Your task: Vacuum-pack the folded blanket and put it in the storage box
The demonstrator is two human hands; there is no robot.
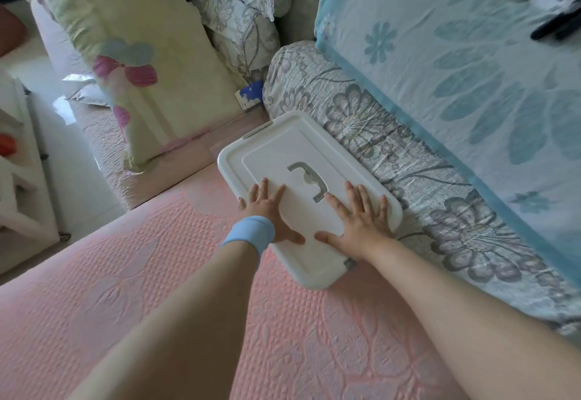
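- The white storage box (317,280) sits on the pink quilted bed cover (157,289), its lid (276,145) on, so the contents are hidden
- Left hand (270,211), with a light blue wristband (248,236), lies flat on the lid, fingers straight and spread
- Right hand (358,220) lies flat beside it in the same way, the two thumbs near each other
- A grey recessed handle (309,176) shows just beyond the fingertips
- A grey latch (349,264) sits at the box's near end
- The box's far long side lies against a grey floral quilt (393,135), with a blue flowered blanket (456,53) lying over it
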